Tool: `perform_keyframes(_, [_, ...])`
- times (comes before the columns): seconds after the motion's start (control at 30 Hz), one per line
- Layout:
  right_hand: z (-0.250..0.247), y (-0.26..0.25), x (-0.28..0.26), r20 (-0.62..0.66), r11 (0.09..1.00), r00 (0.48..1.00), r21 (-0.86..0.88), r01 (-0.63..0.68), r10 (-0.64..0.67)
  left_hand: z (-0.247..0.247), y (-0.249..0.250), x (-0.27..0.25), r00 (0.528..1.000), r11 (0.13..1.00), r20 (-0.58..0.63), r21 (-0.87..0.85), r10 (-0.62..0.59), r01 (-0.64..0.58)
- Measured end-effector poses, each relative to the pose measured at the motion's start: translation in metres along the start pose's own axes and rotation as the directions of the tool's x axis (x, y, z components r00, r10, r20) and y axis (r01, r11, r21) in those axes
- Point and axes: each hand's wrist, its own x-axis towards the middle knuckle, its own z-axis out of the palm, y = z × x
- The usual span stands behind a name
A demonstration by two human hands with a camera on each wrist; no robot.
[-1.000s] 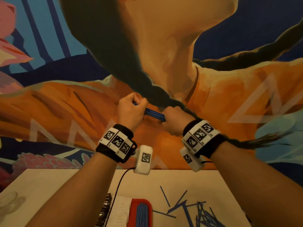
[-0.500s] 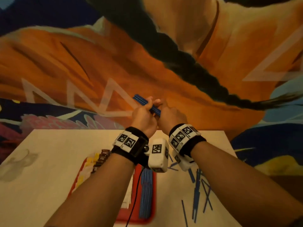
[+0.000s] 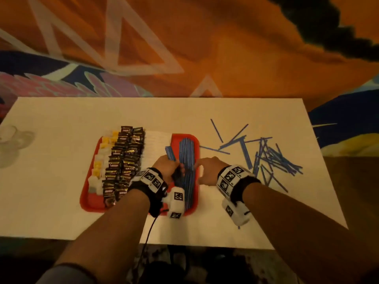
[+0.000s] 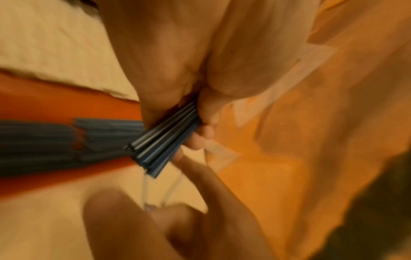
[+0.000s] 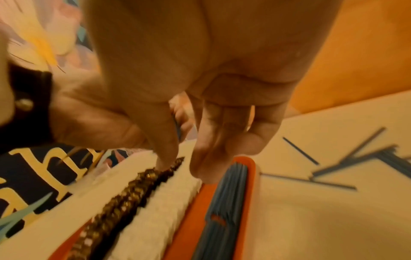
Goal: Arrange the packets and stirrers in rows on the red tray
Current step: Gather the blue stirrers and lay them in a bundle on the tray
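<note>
A red tray on the white table holds rows of yellow-and-white packets, dark brown packets, white packets and a row of blue stirrers. My left hand grips a bundle of blue stirrers low over the tray, just left of the laid row; the left wrist view shows the bundle pinched between thumb and fingers. My right hand hovers at the tray's right rim, fingers hanging loose and holding nothing.
Several loose blue stirrers lie scattered on the table right of the tray. A clear glass object sits at the far left edge. A painted wall rises right behind the table.
Both hands came down from in front of the wall to the tray. The right hand let go of the stirrer bundle, which now stays in the left hand alone. The head view tilted down.
</note>
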Motion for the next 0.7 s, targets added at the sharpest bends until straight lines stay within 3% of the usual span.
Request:
perform_keyframes(0.13, [0.03, 0.02, 0.014, 0.046, 0.996, 0.997, 0.049, -0.069, 0.066, -0.017, -0.049, 0.028, 0.993, 0.873, -0.057, 0.472, -0.105, 0.119])
perform_keyframes(0.2, [0.039, 0.027, 0.018, 0.043, 0.993, 0.995, 0.073, -0.092, 0.089, -0.017, -0.056, 0.028, 0.992, 0.793, -0.101, 0.598, -0.071, 0.118])
perform_keyframes(0.4, [0.061, 0.028, 0.027, 0.033, 0.988, 0.993, 0.103, -0.116, 0.113, -0.006, -0.067, 0.029, 0.987, 0.668, -0.154, 0.732, -0.034, 0.137])
perform_keyframes(0.6, [0.073, 0.021, 0.026, -0.039, 0.992, 0.993, 0.057, -0.111, 0.113, 0.0, -0.074, 0.03, 0.985, 0.66, -0.174, 0.741, 0.011, 0.124])
perform_keyframes(0.7, [0.078, 0.016, 0.026, -0.103, 0.999, 0.994, -0.023, -0.037, 0.035, 0.0, -0.077, 0.028, 0.984, 0.654, -0.172, 0.749, 0.04, 0.104])
